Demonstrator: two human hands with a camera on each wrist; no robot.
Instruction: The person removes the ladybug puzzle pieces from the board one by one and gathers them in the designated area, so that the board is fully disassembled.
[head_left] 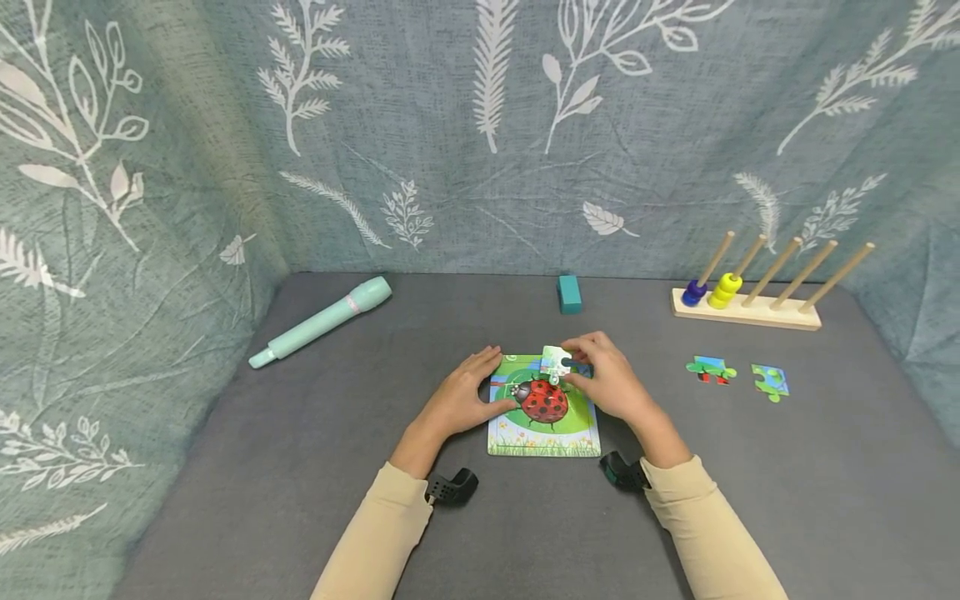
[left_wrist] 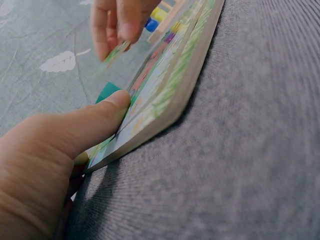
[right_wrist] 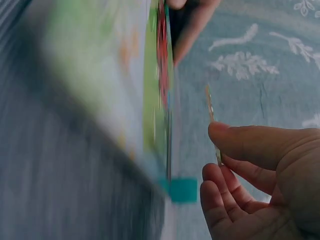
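A square puzzle board (head_left: 543,444) with a red ladybug (head_left: 544,402) on green lies on the table in front of me. My left hand (head_left: 461,396) holds it at its left side, the thumb lying over the picture and the fingers along the upper left edge. In the left wrist view the thumb (left_wrist: 107,112) rests on the board's face; most other fingers are hidden. Over the board's upper right part, my right hand (head_left: 609,379) pinches a jigsaw piece (head_left: 553,360) between thumb and fingers. The right wrist view shows that thin piece (right_wrist: 210,102) edge-on, raised above the board.
Two loose jigsaw pieces, one with red parts (head_left: 711,369) and one blue and green (head_left: 770,382), lie at right. Behind them stands a wooden peg stacker (head_left: 750,312) with blue and yellow beads. A teal block (head_left: 569,295) and a folded mint umbrella (head_left: 322,322) lie farther back.
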